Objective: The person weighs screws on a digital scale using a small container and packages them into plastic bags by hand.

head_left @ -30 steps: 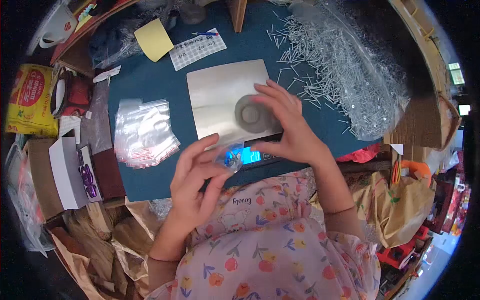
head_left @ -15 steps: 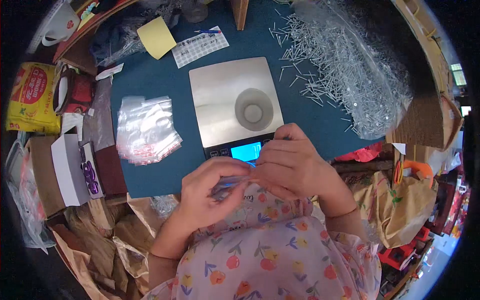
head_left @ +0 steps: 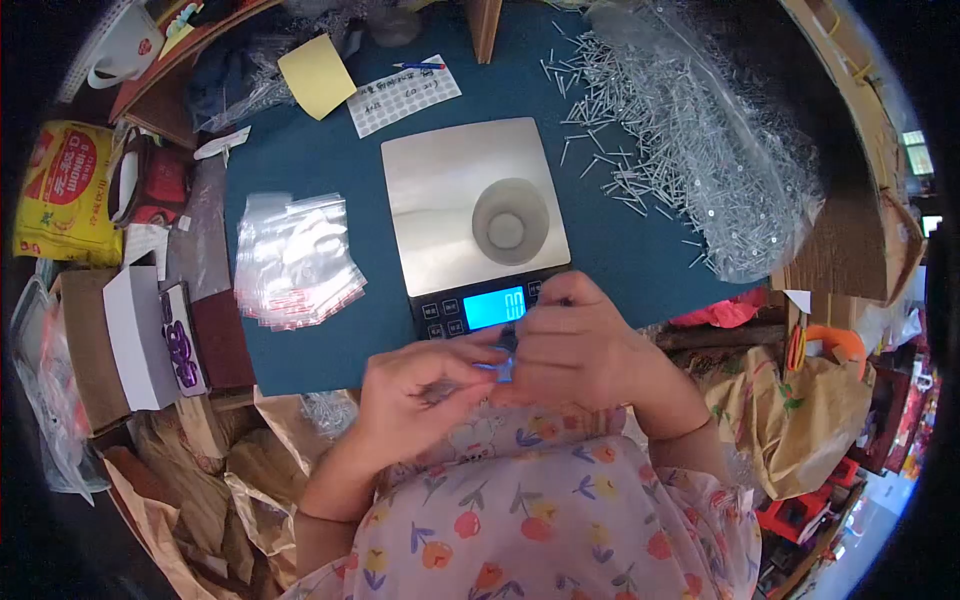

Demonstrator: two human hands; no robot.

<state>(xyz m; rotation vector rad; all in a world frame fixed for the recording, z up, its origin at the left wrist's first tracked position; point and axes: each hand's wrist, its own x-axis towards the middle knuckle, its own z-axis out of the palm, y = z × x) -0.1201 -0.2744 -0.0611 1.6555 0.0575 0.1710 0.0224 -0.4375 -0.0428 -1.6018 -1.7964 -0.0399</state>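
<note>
Pinching a clear bag between left hand and right hand, just near of the scale, you seem almost done with it, flat bags at left and loose nails far right remaining.

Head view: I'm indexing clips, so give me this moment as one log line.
left hand, right hand: holding clear plastic bag | digital scale: display lit, cup on top

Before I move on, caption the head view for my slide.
Left hand and right hand hold clear plastic beside a digital scale bearing a cup.
</note>
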